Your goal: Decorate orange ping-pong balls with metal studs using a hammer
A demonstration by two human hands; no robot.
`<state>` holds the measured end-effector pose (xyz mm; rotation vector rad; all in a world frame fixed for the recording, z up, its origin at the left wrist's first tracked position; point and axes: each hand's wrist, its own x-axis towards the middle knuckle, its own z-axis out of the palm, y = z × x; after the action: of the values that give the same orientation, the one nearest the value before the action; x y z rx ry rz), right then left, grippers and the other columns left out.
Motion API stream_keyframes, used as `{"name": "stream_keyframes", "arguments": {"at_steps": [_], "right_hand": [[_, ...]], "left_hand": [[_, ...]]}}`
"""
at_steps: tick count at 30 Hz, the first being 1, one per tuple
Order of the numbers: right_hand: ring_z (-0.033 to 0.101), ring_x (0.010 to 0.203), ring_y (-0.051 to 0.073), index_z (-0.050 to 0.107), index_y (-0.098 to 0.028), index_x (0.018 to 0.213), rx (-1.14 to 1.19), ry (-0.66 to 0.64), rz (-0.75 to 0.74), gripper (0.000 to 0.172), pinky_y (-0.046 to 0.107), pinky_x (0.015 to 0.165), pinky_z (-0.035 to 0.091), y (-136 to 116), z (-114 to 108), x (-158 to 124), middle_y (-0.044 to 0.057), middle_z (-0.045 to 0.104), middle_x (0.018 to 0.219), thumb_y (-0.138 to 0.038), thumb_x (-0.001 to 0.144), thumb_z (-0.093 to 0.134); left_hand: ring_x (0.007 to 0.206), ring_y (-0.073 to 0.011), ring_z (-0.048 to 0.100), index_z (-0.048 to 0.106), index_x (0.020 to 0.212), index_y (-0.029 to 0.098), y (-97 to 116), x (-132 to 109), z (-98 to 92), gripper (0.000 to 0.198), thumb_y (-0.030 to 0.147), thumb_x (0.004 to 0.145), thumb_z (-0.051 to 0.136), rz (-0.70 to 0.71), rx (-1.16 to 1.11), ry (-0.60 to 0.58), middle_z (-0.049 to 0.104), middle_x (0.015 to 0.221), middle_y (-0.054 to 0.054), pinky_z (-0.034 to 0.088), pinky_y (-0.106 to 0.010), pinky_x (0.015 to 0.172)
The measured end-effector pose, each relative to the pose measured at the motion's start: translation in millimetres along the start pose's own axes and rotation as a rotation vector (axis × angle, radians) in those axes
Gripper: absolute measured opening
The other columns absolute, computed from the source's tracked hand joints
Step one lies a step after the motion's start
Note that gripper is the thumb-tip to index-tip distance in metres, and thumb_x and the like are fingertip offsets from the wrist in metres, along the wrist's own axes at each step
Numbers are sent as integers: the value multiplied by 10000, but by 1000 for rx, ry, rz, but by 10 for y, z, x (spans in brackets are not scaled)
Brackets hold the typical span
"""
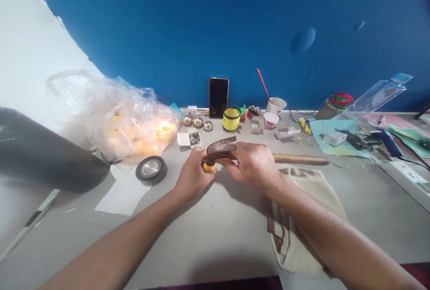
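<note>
My right hand (253, 162) is closed round a claw hammer (220, 148) close to its head; the wooden handle sticks out to the right. Under the hammer's face is a small orange-yellow ball (209, 167), held in the fingers of my left hand (194, 169). The hammer head touches or nearly touches the ball, and most of the ball is hidden by fingers and hammer. Just behind my left hand lies a small open white box (183, 139) with shiny dark bits. Several shiny studded balls (198, 122) sit in a row beyond it.
A clear plastic bag of orange balls (134, 128) and a black-rimmed wheel (151, 170) are at left. Behind stand a phone (218, 97), a yellow cup (231, 119) and a paper cup (277, 104). A beige cloth bag (311, 191) lies under my right forearm.
</note>
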<state>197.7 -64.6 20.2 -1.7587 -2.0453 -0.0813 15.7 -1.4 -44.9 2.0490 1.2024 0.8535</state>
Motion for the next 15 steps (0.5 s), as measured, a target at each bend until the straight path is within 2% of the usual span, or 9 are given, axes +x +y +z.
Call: {"name": "stream_keyframes", "arguments": {"at_steps": [5, 9, 13, 15], "right_hand": [[657, 750, 201, 772, -232, 1059, 59, 63, -1, 355, 287, 641, 380, -6, -11, -12, 75, 766, 861, -496, 938, 567], [646, 706, 199, 786, -226, 1010, 60, 41, 0, 337, 292, 615, 373, -3, -25, -8, 73, 761, 829, -484, 921, 588], [650, 708, 189, 787, -230, 1048, 132, 164, 42, 336, 288, 654, 402, 2, -53, 1, 70, 768, 839, -470, 924, 588], [654, 695, 183, 794, -239, 1007, 135, 174, 60, 329, 282, 641, 399, 9, -42, 8, 57, 772, 840, -484, 925, 590]], "left_hand": [[740, -191, 588, 572, 879, 215, 27, -2, -20, 190, 197, 711, 658, 6, 15, 36, 570, 883, -19, 479, -321, 673], [729, -178, 578, 608, 860, 206, 50, 9, -43, 153, 217, 718, 663, -26, 7, 0, 566, 872, -13, 480, -317, 687], [746, -170, 578, 632, 909, 201, 70, 12, -65, 212, 259, 715, 693, -59, -45, -7, 593, 935, -16, 474, -314, 703], [751, -165, 570, 634, 898, 200, 80, 13, -70, 213, 263, 707, 703, -70, -91, -4, 597, 933, -12, 465, -306, 704]]}}
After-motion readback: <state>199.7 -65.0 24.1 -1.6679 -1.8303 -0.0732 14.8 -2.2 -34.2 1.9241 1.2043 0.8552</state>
